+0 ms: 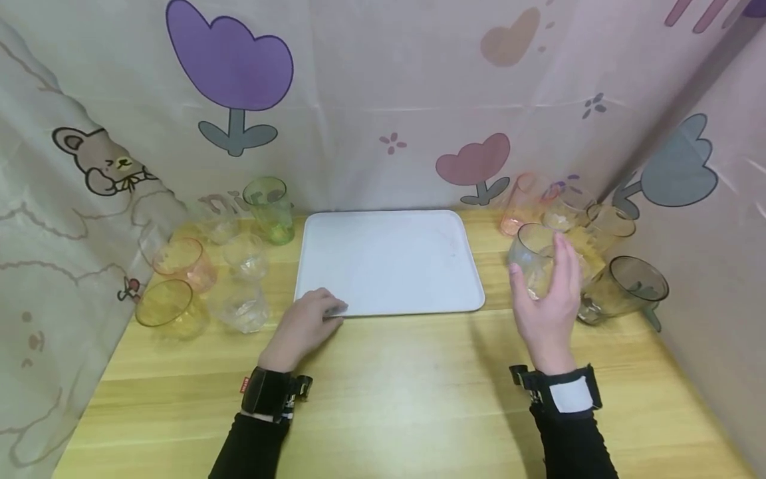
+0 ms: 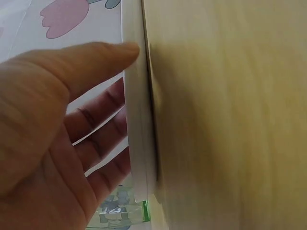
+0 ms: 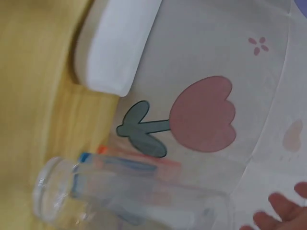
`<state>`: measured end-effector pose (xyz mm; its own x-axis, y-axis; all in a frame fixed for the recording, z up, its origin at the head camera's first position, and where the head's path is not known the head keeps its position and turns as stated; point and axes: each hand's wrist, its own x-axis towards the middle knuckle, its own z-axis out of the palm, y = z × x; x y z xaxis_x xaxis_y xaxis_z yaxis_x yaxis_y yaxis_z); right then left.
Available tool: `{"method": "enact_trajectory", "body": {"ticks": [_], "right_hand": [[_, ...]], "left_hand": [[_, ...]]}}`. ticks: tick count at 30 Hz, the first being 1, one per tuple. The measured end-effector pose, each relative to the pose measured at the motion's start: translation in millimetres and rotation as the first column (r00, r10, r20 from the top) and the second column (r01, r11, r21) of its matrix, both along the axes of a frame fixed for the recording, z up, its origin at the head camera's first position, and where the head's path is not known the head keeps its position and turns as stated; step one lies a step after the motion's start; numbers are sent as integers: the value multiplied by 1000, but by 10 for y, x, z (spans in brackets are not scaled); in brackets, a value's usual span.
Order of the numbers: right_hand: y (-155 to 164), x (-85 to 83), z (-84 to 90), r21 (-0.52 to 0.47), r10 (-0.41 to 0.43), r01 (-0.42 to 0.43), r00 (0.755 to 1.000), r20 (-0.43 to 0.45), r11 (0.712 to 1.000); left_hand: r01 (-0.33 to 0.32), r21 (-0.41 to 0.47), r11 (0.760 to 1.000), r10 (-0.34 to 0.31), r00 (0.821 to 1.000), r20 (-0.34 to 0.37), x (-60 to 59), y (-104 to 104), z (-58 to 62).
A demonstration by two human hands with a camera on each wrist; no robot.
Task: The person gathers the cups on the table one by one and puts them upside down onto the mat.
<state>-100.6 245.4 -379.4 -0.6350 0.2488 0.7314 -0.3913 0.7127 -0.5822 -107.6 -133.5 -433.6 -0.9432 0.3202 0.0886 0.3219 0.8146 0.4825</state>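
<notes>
Right now my left hand (image 1: pixel 302 327) holds the near left corner of the white tray (image 1: pixel 389 263) — thumb on the rim, fingers tucked under it, as the left wrist view shows (image 2: pixel 53 124). The tray lies flat on the wooden table (image 1: pixel 407 392), between two groups of cups. My right hand (image 1: pixel 547 303) is open, fingers straight and upright, just beside a clear cup (image 1: pixel 534 261) that stands right of the tray — whether the palm touches it I cannot tell. In the right wrist view only my fingertips (image 3: pixel 280 211) show, past the clear cup (image 3: pixel 129 196). A dark smoky cup (image 1: pixel 625 289) leans nearby.
</notes>
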Motion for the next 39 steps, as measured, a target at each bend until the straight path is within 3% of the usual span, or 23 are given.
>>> {"method": "enact_trajectory", "body": {"ticks": [4,10,20,31,39], "right_hand": [[104,72,-78,-72,-86,88,996,27,994],[197,139,-173,-200,-128,145,987,93,969],[321,122,-302,-450,-28,172,950,310,876],[401,48,-446,-490,-1,255,887,462,834],[406,6,-462,-487,7,271,869,495,830]], "left_hand": [[6,-3,1000,-6,1000,-16,18,-9,-13],[-14,-5,1000,14,1000,-25,48,-3,-41],[-23,-4,1000,23,1000,-10,59,0,-35],[-10,-15,1000,9,1000,-18,37,6,-35],[-10,-14,1000,10,1000,-21,17,1,-30]]}}
